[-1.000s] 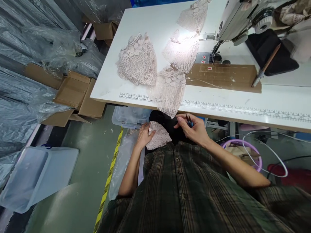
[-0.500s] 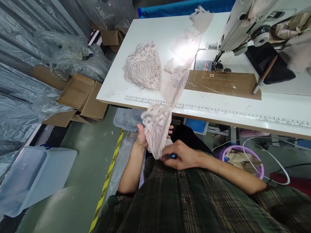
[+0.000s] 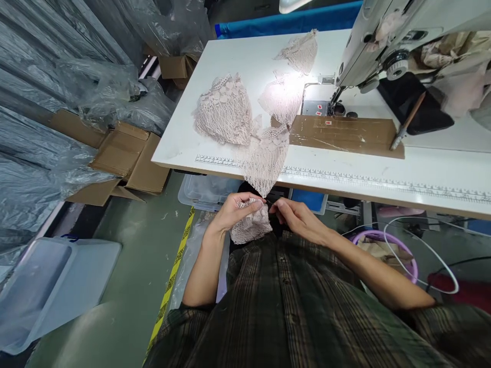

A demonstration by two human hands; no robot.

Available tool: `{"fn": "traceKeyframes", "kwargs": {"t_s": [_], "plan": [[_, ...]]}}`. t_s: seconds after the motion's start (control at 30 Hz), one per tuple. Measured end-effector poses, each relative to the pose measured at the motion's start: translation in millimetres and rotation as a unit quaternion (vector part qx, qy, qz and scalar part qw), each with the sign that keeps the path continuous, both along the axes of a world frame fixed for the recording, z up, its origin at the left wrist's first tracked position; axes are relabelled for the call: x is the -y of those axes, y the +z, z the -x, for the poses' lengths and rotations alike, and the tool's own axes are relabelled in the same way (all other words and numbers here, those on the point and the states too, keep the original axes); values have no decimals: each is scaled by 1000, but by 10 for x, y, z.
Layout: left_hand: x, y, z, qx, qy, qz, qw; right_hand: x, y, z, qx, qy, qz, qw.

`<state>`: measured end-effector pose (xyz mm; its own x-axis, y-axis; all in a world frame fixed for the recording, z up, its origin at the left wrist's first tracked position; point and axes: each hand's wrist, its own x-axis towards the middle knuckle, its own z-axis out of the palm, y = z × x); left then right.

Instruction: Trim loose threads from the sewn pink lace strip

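Note:
My left hand [image 3: 240,212] is closed on a beige lace piece [image 3: 251,227], pinching its upper edge between thumb and fingers just off the table's front edge. Against the pinch point, my right hand [image 3: 297,217] has its fingers curled around a small dark tool, mostly hidden by them. The pointed tip of another lace piece [image 3: 266,158] hangs over the edge and meets my left fingertips. Behind it, more lace pieces [image 3: 284,99] trail in a chain up the table, the farthest lace piece [image 3: 301,53] near the back.
A heap of lace [image 3: 224,110] lies on the left of the white table [image 3: 184,138]. To the right stands a sewing machine [image 3: 368,56], with a brown cardboard strip [image 3: 345,135] before it. A printed ruler [image 3: 345,179] runs along the front edge. Cardboard boxes [image 3: 123,153] sit left.
The lace chain has been drawn toward me and the piece in my left hand lowered. My right hand has risen to the joint between two pieces, beside my left fingertips.

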<state>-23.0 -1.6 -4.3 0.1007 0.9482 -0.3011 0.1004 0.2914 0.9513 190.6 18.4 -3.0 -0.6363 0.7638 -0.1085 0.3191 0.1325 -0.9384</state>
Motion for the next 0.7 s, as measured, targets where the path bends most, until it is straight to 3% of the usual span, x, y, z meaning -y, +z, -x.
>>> {"fn": "traceKeyframes", "kwargs": {"t_s": [0.3, 0.7], "plan": [[48, 112, -73, -47, 20, -27, 998, -63, -53, 177, 38, -34, -37, 998], [48, 71, -100, -39, 48, -34, 997, -93, -99, 283, 61, -75, -56, 994]]}}
